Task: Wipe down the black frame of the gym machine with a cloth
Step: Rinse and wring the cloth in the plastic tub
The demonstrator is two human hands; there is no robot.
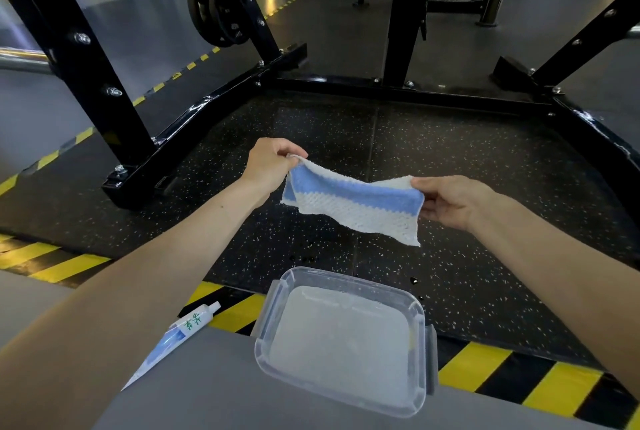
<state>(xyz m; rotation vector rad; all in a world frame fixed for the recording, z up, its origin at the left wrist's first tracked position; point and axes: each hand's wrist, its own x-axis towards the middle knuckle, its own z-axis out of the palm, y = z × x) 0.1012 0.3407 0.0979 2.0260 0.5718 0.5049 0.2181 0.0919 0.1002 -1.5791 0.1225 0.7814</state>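
Both hands are pinching the upper corners of the cloth (353, 203), the left hand (273, 161) raised and the right hand (450, 201) slightly lower, arms outstretched, spreading it in the air above the speckled mat (450, 152). Beyond, the black frame (381, 88) is going untouched. Wet streaks glinting on its side rails suggest the wiping is partly done, with the uprights probably remaining.

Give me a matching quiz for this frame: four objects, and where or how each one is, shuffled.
1 cloth
2 clear container
3 tube
4 weight plates

A on edge at the back, by the black frame
B holds cloudy liquid
C pinched between left hand and right hand
D lies on the grey surface, near left

Pairs: 1-C, 2-B, 3-D, 4-A
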